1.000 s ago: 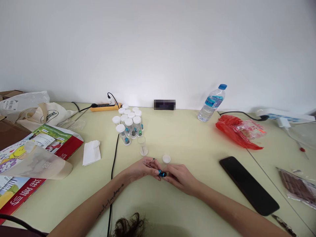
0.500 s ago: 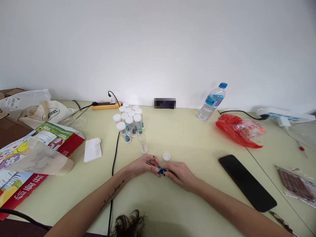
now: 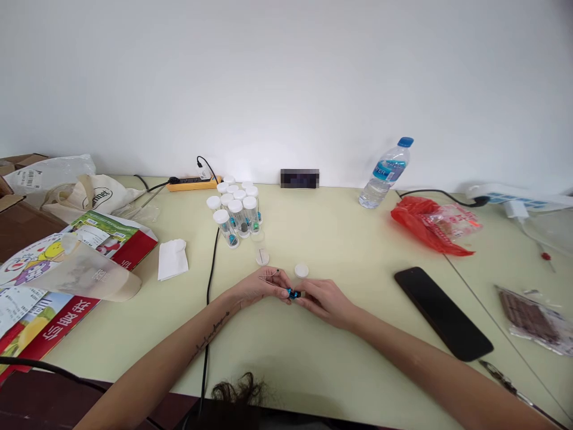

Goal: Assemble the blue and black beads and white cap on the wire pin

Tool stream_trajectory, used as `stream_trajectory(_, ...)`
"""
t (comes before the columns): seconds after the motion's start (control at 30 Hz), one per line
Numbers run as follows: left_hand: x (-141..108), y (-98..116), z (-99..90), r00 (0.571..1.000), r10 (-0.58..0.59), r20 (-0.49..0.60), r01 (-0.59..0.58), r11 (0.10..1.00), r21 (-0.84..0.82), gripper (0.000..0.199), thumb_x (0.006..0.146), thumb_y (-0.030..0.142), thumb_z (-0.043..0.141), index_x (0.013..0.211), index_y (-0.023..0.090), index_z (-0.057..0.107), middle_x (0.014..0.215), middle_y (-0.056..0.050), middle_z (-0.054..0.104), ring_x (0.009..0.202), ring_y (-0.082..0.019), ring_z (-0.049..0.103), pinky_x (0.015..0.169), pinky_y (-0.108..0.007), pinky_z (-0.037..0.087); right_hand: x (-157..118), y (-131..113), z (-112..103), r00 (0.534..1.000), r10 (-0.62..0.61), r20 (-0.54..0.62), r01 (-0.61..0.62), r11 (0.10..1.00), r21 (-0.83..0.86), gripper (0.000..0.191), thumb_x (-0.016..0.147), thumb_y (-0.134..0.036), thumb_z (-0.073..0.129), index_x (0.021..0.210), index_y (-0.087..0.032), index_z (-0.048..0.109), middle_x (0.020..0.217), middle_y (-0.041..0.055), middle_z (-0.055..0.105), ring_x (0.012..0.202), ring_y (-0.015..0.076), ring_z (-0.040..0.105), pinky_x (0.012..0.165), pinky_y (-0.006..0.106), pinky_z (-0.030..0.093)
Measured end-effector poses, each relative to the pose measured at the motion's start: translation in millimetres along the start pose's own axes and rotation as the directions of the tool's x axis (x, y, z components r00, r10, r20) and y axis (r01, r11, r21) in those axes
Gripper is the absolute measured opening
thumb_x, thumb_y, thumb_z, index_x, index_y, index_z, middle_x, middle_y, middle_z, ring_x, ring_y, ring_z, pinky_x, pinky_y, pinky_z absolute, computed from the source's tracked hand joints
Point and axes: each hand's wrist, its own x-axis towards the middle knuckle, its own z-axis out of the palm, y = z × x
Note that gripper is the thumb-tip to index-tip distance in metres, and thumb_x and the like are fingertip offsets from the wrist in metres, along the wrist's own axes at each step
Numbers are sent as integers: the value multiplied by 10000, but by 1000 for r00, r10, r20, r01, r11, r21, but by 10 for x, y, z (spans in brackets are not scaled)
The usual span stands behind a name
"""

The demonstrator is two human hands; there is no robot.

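Note:
Between my two hands is a small blue and black piece (image 3: 293, 293). My left hand (image 3: 267, 283) pinches it from the left, and a thin wire-like strand sticks up from those fingers. The fingertips of my right hand (image 3: 323, 301) close on its right side. Just beyond the hands, a white cap (image 3: 301, 270) lies on the table. Behind my left hand stands a clear tube (image 3: 262, 257) with a white base. Farther back is a cluster of clear tubes with white caps (image 3: 237, 206), several with blue or green pieces inside.
A water bottle (image 3: 385, 173) and a red plastic bag (image 3: 421, 227) are at the back right. A black phone (image 3: 443, 313) lies right of my right forearm. Left are a folded tissue (image 3: 173, 260), a translucent cup (image 3: 96, 272), and a black cable (image 3: 208, 298) under my left forearm.
The whole view has shifted, so the tabletop sits slightly higher in the picture. Both hands stay together around the small piece, which looks slightly turned.

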Motion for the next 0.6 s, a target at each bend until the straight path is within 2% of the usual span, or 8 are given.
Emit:
stream_trajectory(0.13,4,-8,5,1000,-1,-1,1,1000,10,240,632,223,763,817,131,641,793,-58,688,730,-170,644,787,-323,468,0,6,3,1000,1,-9,-1,1000,4,292,978,-355,309,995,-185,545,797,32,614,680,133,540,630,234,390)
stream_trajectory(0.37,-4,6,16,1000,8,-2,-8,999,43,251,620,214,764,829,126,655,833,-72,691,750,-167,636,767,-300,469,-10,5,12,1000,10,-9,-10,1000,13,300,909,-441,459,1008,-182,574,670,1,562,584,119,493,554,214,365)
stream_trajectory(0.6,-7,14,16,1000,-1,-9,1,998,58,252,621,223,766,830,130,658,840,-71,685,783,-169,628,781,-297,461,-12,24,28,1000,6,-11,-6,1000,19,352,919,-487,415,1007,-177,555,670,-1,559,594,124,499,568,218,365)
